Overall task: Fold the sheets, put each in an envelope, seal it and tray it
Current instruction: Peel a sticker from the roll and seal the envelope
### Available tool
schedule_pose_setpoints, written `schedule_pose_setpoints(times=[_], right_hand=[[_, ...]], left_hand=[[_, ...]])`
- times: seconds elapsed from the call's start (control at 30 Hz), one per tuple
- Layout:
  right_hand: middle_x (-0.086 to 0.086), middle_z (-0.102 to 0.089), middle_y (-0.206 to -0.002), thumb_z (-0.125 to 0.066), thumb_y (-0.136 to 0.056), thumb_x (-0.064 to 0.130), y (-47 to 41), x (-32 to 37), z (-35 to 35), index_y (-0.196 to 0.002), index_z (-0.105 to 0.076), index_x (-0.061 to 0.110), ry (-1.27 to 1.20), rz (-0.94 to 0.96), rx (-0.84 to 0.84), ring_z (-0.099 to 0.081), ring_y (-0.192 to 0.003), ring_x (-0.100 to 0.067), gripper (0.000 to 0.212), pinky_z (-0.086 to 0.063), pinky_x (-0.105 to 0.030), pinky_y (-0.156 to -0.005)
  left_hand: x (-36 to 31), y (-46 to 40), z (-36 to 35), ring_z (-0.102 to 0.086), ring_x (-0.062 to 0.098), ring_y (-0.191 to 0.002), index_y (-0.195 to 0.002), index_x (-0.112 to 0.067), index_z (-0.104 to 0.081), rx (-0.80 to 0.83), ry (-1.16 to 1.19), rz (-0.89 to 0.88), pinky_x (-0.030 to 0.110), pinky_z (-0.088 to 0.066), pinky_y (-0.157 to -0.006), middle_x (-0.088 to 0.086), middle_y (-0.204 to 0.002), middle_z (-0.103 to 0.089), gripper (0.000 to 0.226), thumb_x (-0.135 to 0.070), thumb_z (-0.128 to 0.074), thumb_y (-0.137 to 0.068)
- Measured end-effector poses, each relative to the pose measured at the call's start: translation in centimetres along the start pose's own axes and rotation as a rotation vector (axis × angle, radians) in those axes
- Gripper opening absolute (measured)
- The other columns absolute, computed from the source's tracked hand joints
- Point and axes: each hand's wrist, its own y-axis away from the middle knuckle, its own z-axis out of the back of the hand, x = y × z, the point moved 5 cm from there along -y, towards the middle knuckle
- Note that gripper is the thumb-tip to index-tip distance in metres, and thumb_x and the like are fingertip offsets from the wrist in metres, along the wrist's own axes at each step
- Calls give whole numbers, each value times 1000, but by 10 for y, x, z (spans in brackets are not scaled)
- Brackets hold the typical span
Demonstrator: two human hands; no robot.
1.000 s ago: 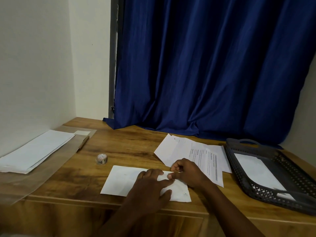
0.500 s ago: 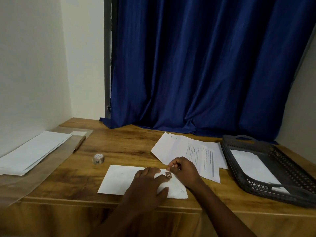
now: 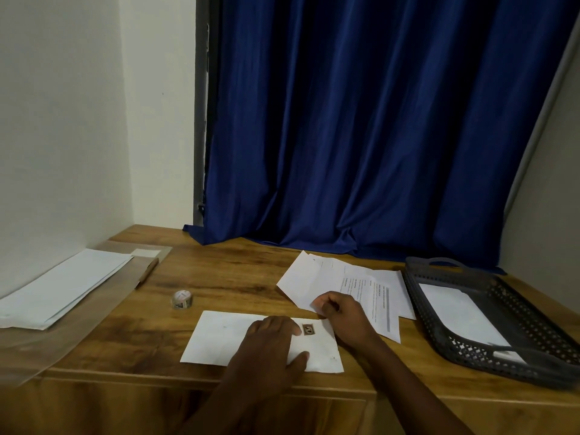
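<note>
You see a dark blue curtain (image 3: 376, 127) hanging behind the wooden surface (image 3: 219, 277), its hem touching the wood, and white walls (image 3: 62, 120) to your left.

The right hand (image 3: 340, 312) drew back from the envelope (image 3: 260, 340) toward the far right, its fingers curled, uncovering a small dark sticker (image 3: 308, 329) on the flap beside the left hand (image 3: 273, 343) fingertips. The camera view tilted slightly.

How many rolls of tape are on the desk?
1. The tape roll stands on the wooden desk, between the envelope stack at left and the envelope under the hands. None other shows.
</note>
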Motion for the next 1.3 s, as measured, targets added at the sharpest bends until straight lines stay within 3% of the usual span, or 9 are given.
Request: schedule_pose_setpoints(times=[0.07,0.13,0.2,0.33,0.53,0.8,0.97,1.07,1.3], right_hand=[[14,-63,-92,-55,-103,25,-2,2,16,-94,-66,26,3,-38,-66,-62,-84,-9,14,-50,-18,-81],[5,-69,-99,-58,-101,26,-11,-4,30,-103,-70,18,46,-96,-66,-67,-89,-16,15,-57,-26,-85],[-3,-75,-99,-63,-97,31,-16,-13,37,-104,-72,16,100,-186,58,-72,-86,-19,19,-60,-35,-89],[-12,-78,-81,-74,-92,30,-3,-13,32,-97,-72,6,-30,-337,289,-73,-64,-21,24,-61,-30,-65],[-14,-79,-91,-79,-86,38,-5,-11,16,-102,-71,5,-131,-513,343,-73,-71,-21,37,-62,-31,-70],[-8,-70,-83,-77,-83,50,-26,6,5,-101,-69,6,106,-436,427,-59,-56,-13,49,-51,-21,-56],[-8,-72,-104,-78,-84,46,-37,19,-4,-108,-69,7,53,-392,470,-70,-84,-18,46,-57,-21,-61],[-6,-70,-95,-77,-84,48,-42,19,-9,-108,-67,9,148,-391,505,-67,-73,-14,47,-55,-20,-56],[-1,-70,-102,-72,-78,66,-44,31,-21,-117,-68,13,439,-228,667,-66,-90,-15,66,-56,-28,-86]], left_hand=[[0,0,0,-37,7,-140,-142,-40,-39,0,2,15,34,-23,-121,-18,-154,-39,58,-70,-43,-92],[0,0,1,-35,9,-143,-146,-41,-34,0,2,21,36,-22,-122,-17,-157,-36,63,-71,-42,-92],[-1,1,1,-34,9,-144,-149,-40,-31,-4,1,26,37,-21,-122,-17,-159,-33,65,-71,-42,-92],[1,1,-2,-30,11,-146,-152,-40,-25,-6,5,32,40,-21,-124,-16,-162,-29,71,-73,-40,-91],[4,1,-3,-30,13,-146,-154,-39,-20,-22,29,61,42,-25,-123,-14,-162,-28,77,-74,-40,-88],[3,5,1,-27,12,-148,-157,-36,-14,-97,68,87,36,-23,-123,-13,-164,-23,80,-71,-43,-91],[5,5,0,-25,13,-149,-157,-36,-12,-105,79,93,36,-22,-123,-12,-165,-20,83,-71,-46,-90],[4,7,1,-24,13,-150,-157,-37,-9,-119,92,87,36,-21,-123,-13,-166,-18,84,-71,-46,-90],[0,11,8,-25,12,-149,-156,-36,-11,-174,101,66,33,-22,-122,-12,-165,-19,82,-69,-47,-91]])
